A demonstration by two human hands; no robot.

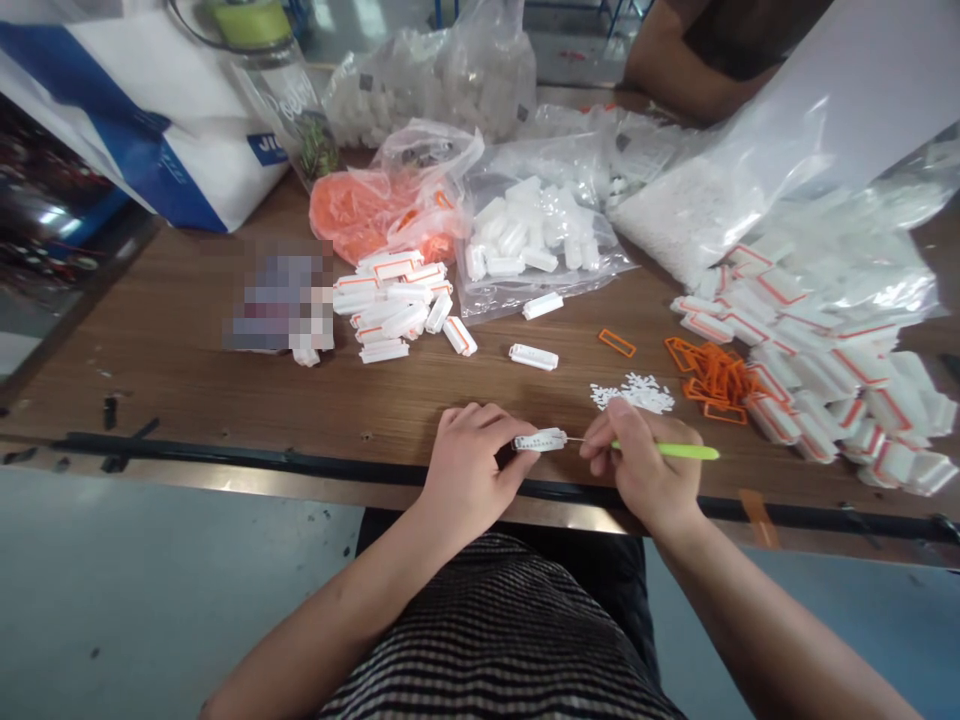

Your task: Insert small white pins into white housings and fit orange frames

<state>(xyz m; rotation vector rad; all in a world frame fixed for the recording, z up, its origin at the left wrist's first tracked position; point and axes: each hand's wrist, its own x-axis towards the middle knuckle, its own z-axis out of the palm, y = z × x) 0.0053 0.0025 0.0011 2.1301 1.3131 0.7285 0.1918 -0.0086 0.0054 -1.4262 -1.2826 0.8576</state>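
Observation:
My left hand (pixel 469 465) is closed on a small white plastic housing (pixel 540 439) at the near edge of the wooden table (pixel 187 370). My right hand (pixel 637 465) pinches a green-handled pick (pixel 675 451) whose thin metal tip points into the right end of that housing. Just beyond my hands lies a small heap of tiny white pieces (pixel 636 393). Loose orange rectangular rings (pixel 712 375) sit to the right of it, with one ring (pixel 616 343) apart.
Piles of white housings with orange rings lie at centre left (pixel 394 305) and at right (pixel 825 370). Clear bags of white parts (pixel 540 235) and an orange bag (pixel 375 210) stand behind. A bottle (pixel 281 85), a white-blue bag (pixel 150 120) and another person's arm (pixel 675 60) are at the back.

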